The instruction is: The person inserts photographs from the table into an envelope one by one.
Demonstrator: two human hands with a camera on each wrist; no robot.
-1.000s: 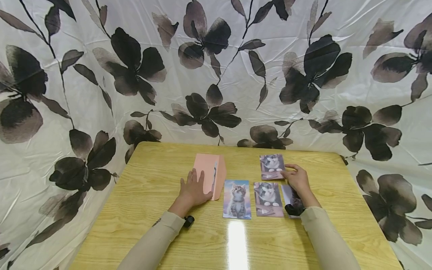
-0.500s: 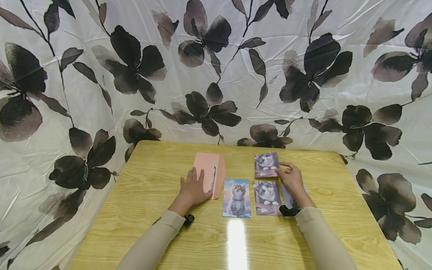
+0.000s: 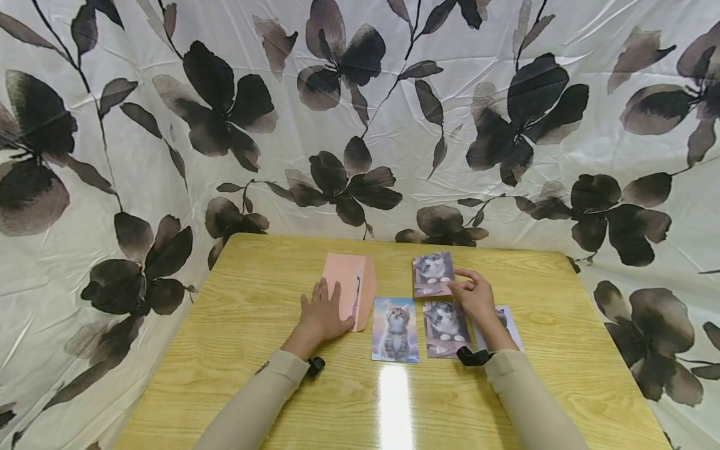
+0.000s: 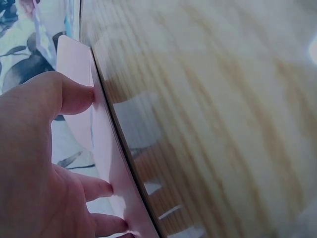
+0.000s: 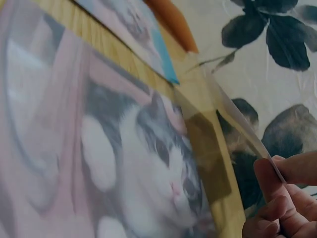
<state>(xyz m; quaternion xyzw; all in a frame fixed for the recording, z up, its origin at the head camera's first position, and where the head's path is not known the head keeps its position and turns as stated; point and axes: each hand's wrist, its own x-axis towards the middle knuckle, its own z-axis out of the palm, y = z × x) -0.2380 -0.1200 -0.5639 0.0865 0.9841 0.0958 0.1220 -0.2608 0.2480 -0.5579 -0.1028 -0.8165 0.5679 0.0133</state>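
Note:
With fingers spread and fairly straight, my left hand rests on a pink envelope whose flap points right. Its thumb and fingertips press the paper in the left wrist view. My right hand pinches the right edge of a grey-and-white cat picture card between thumb and fingers. Seen almost edge-on in the right wrist view, that card is raised over the wood. Below it lies a matching cat card, its upper right corner covered by the hand.
A card with a sitting tabby kitten lies right of the envelope. Another card is partly hidden under the right forearm. The wooden table meets a floral curtain at its back edge.
My right hand has moved left with the pinched cat card, from above the right cards to above the gap beside the kitten card. My left hand has stayed on the envelope.

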